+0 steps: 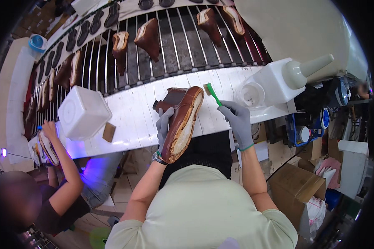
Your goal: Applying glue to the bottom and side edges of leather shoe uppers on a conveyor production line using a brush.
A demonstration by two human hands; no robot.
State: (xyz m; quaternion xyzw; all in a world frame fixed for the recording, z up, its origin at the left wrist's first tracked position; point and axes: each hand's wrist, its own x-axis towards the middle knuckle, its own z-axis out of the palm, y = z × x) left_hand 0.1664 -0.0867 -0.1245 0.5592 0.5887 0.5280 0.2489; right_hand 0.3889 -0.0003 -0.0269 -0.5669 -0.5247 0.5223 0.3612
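Observation:
My left hand (164, 126), in a grey glove, grips a brown ankle boot (178, 106) around its shaft. The boot is tilted so its pale, unsoled bottom faces up and right, and its toe points toward me. My right hand (237, 122), also gloved, holds a green-handled brush (213, 94) by the handle. The brush head is a little to the right of the boot's heel end, apart from it. Just beyond the right hand stands a small clear cup (249, 95), with a little of something in it.
A white table edge (129, 112) runs before me, beside a roller rack (174, 45) bearing several upper-shoe pieces and dark soles (84, 31). A white plastic container (84, 112) and small brown block (109, 132) sit left; a large white bottle (274, 79) lies right. A co-worker (62, 186) works at left.

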